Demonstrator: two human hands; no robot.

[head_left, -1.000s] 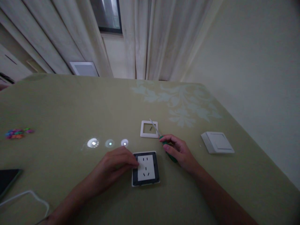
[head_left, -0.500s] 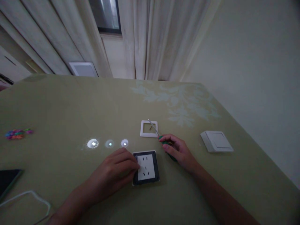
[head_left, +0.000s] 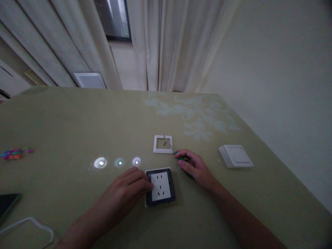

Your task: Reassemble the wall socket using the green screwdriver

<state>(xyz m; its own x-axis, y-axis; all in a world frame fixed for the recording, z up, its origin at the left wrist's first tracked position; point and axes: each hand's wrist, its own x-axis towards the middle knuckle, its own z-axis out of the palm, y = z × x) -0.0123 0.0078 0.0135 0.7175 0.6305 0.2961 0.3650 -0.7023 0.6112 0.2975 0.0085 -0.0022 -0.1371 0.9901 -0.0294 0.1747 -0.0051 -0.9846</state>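
Note:
A wall socket (head_left: pixel 161 195) with a white five-hole face and dark surround lies face up on the table in front of me. My left hand (head_left: pixel 126 190) is at its left edge, thumb and fingers pinched together over the dark border. Whatever is between those fingertips is hidden. To the right of the socket, my right hand (head_left: pixel 194 167) is closed around the green handle of a screwdriver (head_left: pixel 169 144). Its metal shaft points up and left, across a white cover frame (head_left: pixel 155 145). A small screw (head_left: pixel 165 144) shows within the frame's opening.
A white switch box (head_left: pixel 235 156) sits on the right side of the table (head_left: pixel 85 117). Small colourful pieces (head_left: pixel 16 153) lie at the far left. Nearer, on the left, are a dark flat object (head_left: pixel 7 204) and a white cable (head_left: pixel 33 220). Curtains (head_left: pixel 145 45) hang beyond the table.
The whole view has shifted slightly. Both hands keep nearly the same places, the left at the socket's edge and the right with the screwdriver.

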